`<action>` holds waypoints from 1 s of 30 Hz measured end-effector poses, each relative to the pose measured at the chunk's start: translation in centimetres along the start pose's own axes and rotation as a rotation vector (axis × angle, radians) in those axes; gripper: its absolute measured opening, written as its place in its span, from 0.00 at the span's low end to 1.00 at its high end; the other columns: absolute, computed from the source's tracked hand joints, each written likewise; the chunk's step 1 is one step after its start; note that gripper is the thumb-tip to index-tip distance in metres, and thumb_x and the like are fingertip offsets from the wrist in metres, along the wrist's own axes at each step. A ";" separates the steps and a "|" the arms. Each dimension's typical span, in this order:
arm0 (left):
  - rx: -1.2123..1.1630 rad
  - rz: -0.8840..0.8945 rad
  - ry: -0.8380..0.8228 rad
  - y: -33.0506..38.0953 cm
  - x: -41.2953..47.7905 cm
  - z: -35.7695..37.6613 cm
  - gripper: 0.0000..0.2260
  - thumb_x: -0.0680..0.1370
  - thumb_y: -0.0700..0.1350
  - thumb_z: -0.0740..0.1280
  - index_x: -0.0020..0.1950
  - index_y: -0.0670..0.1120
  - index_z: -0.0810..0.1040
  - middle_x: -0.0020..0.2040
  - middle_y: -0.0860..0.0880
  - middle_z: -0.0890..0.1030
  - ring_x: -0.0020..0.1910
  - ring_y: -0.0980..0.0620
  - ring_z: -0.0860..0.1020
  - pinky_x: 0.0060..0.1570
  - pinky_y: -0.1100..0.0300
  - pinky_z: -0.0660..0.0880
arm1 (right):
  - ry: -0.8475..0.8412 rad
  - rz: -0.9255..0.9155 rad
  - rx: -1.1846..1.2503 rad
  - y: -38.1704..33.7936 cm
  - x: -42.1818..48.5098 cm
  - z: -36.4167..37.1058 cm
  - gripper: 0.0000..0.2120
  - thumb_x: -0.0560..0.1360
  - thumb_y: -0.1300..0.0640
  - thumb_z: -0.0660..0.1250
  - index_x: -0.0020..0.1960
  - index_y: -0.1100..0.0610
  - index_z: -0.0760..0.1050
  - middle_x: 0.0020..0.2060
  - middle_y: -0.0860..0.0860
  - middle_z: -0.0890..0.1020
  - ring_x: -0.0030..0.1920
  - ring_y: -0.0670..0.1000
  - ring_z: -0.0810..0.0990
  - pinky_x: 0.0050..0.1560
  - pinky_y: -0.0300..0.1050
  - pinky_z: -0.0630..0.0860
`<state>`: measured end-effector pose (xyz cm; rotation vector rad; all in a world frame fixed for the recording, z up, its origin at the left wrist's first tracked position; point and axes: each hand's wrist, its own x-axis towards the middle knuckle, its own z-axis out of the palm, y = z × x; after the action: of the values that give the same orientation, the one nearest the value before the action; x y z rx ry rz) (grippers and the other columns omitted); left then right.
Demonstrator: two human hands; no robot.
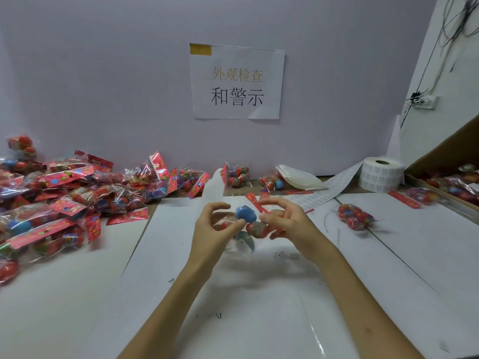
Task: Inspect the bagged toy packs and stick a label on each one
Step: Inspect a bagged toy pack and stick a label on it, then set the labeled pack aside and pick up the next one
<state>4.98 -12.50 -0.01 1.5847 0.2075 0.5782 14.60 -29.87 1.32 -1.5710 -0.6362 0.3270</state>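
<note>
- Holding the clear cellophane toy pack (250, 222) above the white paper-covered counter (259, 294), between the two hands and midway across the view, looks like the inspection step. I can make out no label on it.
- The left hand (217, 224) has its thumb and fingers curled in, pinching the film at the pack's left end. The right hand (282, 221) has its fingers curled round the right end, close to the red flowered header strip (259, 206).
- The pack is probably light. The film looks thin, crinkly and slippery, and the capsules inside look hard and round, so they are likely to roll against each other and leave the pack floppy.
- The header strip seems the flattest, stiffest place to grip. Pinching the film at both ends, as here, should also stop the contents shifting. A label would want a flat stretch: the strip, or film pulled taut.
- A blue egg-shaped capsule (245, 213) sits uppermost, with a red banded capsule (255, 228) below it. Motion blur hides finer detail.
- A heap of similar red-and-clear packs (64, 193) lies at the left, and a single pack of red capsules (355, 216) lies at the right.
- A white roll of small labels (381, 174) stands at the back right, its strip trailing toward the middle.
</note>
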 end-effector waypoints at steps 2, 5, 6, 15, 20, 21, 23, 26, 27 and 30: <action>0.001 0.012 0.006 0.0 0.1 -0.1 0.17 0.73 0.42 0.78 0.55 0.55 0.77 0.53 0.53 0.81 0.47 0.58 0.81 0.37 0.73 0.76 | -0.086 0.090 -0.007 -0.1 -0.3 -0.7 0.21 0.72 0.49 0.76 0.63 0.49 0.77 0.44 0.53 0.87 0.40 0.51 0.84 0.41 0.42 0.80; 0.008 0.023 -0.047 -0.3 0.2 -0.1 0.15 0.72 0.42 0.78 0.56 0.51 0.79 0.52 0.49 0.82 0.46 0.53 0.83 0.38 0.69 0.78 | -0.145 0.176 0.049 0.1 -0.7 -1.3 0.17 0.77 0.51 0.73 0.63 0.53 0.78 0.41 0.50 0.83 0.40 0.47 0.82 0.42 0.41 0.79; 0.021 0.028 -0.071 -0.5 0.2 -0.1 0.14 0.72 0.43 0.78 0.56 0.50 0.80 0.51 0.49 0.83 0.45 0.53 0.83 0.37 0.68 0.79 | -0.159 0.191 0.043 0.2 -0.6 -1.5 0.17 0.78 0.52 0.71 0.64 0.57 0.78 0.43 0.51 0.83 0.42 0.48 0.81 0.42 0.41 0.79; 0.175 0.042 -0.085 -1.8 0.3 0.1 0.14 0.79 0.54 0.65 0.60 0.48 0.77 0.60 0.48 0.80 0.51 0.47 0.83 0.45 0.54 0.78 | 0.221 -0.023 0.415 -0.3 -0.5 -6.6 0.13 0.71 0.57 0.75 0.54 0.56 0.78 0.48 0.59 0.81 0.44 0.56 0.78 0.39 0.41 0.77; 0.164 0.005 -0.079 -2.1 0.4 0.3 0.09 0.84 0.49 0.62 0.60 0.48 0.77 0.61 0.49 0.79 0.51 0.49 0.83 0.48 0.50 0.78 | 0.649 -0.244 1.064 0.9 -1.7 -12.6 0.23 0.84 0.44 0.58 0.75 0.53 0.66 0.71 0.53 0.74 0.66 0.58 0.78 0.70 0.58 0.72; 0.166 -0.002 -0.086 -2.1 0.4 0.4 0.10 0.84 0.49 0.62 0.61 0.47 0.77 0.61 0.49 0.79 0.52 0.49 0.83 0.49 0.50 0.78 | 0.658 -0.206 1.023 1.3 -1.7 -12.9 0.22 0.84 0.44 0.58 0.74 0.53 0.66 0.72 0.54 0.73 0.66 0.59 0.79 0.69 0.58 0.73; 0.185 -0.003 -0.091 -2.1 0.3 0.5 0.11 0.84 0.50 0.62 0.61 0.48 0.77 0.62 0.50 0.79 0.52 0.48 0.83 0.50 0.49 0.78 | 0.646 -0.144 0.933 1.4 -1.1 -12.2 0.19 0.85 0.48 0.57 0.73 0.53 0.67 0.68 0.55 0.78 0.61 0.58 0.82 0.62 0.53 0.77; 0.214 0.006 -0.083 -1.8 0.2 0.4 0.09 0.84 0.51 0.62 0.60 0.49 0.77 0.62 0.50 0.79 0.52 0.50 0.82 0.49 0.51 0.77 | 0.619 -0.076 0.703 0.7 -0.4 -9.8 0.16 0.82 0.53 0.61 0.69 0.50 0.72 0.55 0.53 0.86 0.49 0.54 0.87 0.50 0.47 0.76; 0.224 0.007 -0.085 -1.6 0.2 0.5 0.09 0.84 0.50 0.62 0.60 0.50 0.76 0.62 0.50 0.79 0.52 0.51 0.82 0.49 0.51 0.78 | 0.617 -0.047 0.584 0.6 -0.4 -9.1 0.14 0.82 0.54 0.62 0.66 0.50 0.74 0.51 0.52 0.87 0.45 0.53 0.87 0.48 0.45 0.76; 0.291 0.017 -0.091 -1.2 -0.1 0.6 0.08 0.84 0.50 0.62 0.61 0.50 0.75 0.62 0.50 0.78 0.54 0.48 0.82 0.56 0.47 0.78 | 0.569 0.006 0.281 0.5 -0.4 -6.7 0.10 0.80 0.59 0.65 0.59 0.53 0.79 0.46 0.54 0.87 0.38 0.51 0.85 0.40 0.40 0.75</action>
<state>5.44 -12.97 -1.15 1.8916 0.2165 0.5040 18.13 -35.60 1.51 -1.3088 -0.1344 -0.0347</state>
